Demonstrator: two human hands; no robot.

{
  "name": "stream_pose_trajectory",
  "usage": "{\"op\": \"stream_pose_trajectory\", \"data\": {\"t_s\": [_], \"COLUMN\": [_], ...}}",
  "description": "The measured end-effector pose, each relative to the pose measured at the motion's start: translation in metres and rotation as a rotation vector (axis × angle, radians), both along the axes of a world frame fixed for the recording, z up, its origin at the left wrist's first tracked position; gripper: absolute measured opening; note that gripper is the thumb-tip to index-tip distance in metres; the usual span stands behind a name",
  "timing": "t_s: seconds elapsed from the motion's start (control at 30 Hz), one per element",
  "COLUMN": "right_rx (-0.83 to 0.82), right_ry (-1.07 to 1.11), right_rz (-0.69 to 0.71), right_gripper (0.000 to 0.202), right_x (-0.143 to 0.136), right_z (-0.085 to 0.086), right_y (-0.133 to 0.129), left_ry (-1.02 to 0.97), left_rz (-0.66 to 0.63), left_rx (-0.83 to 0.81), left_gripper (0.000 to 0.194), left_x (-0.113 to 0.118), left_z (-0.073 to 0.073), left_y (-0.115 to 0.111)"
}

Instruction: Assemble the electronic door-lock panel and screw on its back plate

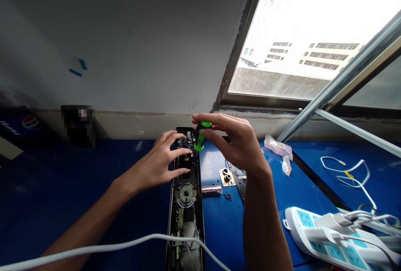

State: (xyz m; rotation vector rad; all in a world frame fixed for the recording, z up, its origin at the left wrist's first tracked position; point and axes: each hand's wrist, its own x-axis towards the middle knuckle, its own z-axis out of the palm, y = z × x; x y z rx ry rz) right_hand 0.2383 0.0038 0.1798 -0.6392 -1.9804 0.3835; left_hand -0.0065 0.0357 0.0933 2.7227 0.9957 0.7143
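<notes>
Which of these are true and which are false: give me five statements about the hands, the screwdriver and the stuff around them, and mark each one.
1. The right hand holds a green and black screwdriver. True.
2. The left hand lies flat on the blue table. False: its fingers are spread over the far part of the long black casing.
3. A cluster of small dark pieces lies on the table, to the right of the casing. True.
4. The power strip has nothing plugged in. False: white plugs sit in it.
5. A white cable crosses over the near part of the casing. True.
</notes>
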Motion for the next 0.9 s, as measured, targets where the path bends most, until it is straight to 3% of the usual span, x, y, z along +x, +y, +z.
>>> {"op": "stream_pose_trajectory", "data": {"t_s": [0.13, 0.3, 0.47, 0.63, 0.8, 0.9], "right_rx": [0.068, -0.047, 0.037, -0.133, -0.003, -0.075], "right_ry": [0.021, 0.03, 0.061, 0.059, 0.071, 0.036], "right_rz": [-0.091, 0.038, -0.092, 0.09, -0.087, -0.011], "right_gripper": [0.025, 0.037, 0.024, 0.039, 0.025, 0.035], "right_x": [-0.001, -0.001, 0.002, 0.006, 0.003, 0.003], "right_z": [-0.001, -0.001, -0.002, -0.002, -0.003, -0.002], "right_y": [0.003, 0.003, 0.005, 0.004, 0.005, 0.004], "left_ry": [0.056, 0.017, -0.008, 0.014, 0.029, 0.017], "left_rz": [0.066, 0.112, 0.123, 0.103, 0.06, 0.05], "left_rx": [-0.132, -0.285, -0.312, -0.346, -0.318, -0.305], "left_gripper": [0.054, 0.057, 0.055, 0.056, 0.053, 0.054], "left_x": [0.002, 0.005, 0.008, 0.009, 0.007, 0.007], "left_z": [-0.002, -0.003, -0.004, -0.001, -0.001, -0.004], "left_y": [-0.002, -0.006, -0.006, -0.009, -0.012, -0.01]}}
